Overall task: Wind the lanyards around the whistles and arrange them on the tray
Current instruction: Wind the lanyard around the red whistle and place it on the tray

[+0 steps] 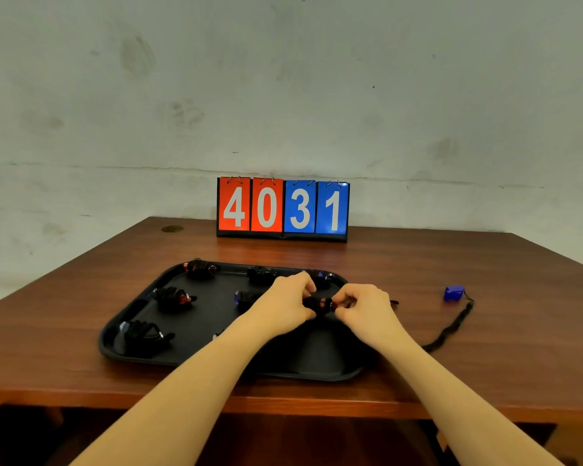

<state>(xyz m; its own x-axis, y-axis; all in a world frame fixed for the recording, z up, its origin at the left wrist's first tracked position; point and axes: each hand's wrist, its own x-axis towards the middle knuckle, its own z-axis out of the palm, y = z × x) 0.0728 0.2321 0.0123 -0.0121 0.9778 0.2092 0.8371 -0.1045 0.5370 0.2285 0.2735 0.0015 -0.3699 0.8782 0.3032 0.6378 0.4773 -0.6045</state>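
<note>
**Whistles, lanyard-wound — tray stock in progress**

Black tray [142, 307] on a brown wooden table [485, 348]; all positions are given relative to the tray.

- In hand, above the tray's right side: one whistle wrapped in black lanyard [318, 304], a little red showing. The left hand [285, 306] grips its left end with curled fingers; the right hand [364, 306] pinches its right end.
- On the tray, far row: wound red whistle [201, 269] at the left corner, wound black bundle [261, 274] at centre, wound blue whistle [320, 275] at the right corner, partly hidden by the left hand.
- Middle row: wound red bundle [174, 297] at left; another bundle [246, 299] at centre, blue at one end.
- Near left corner: wound bundle [143, 334].
- Off the tray, well to its right: blue whistle [453, 293], its black lanyard [451, 326] unwound — trailing back toward the tray.
- Beyond the tray's far edge: flip scoreboard [282, 208] reading 4031.
</note>
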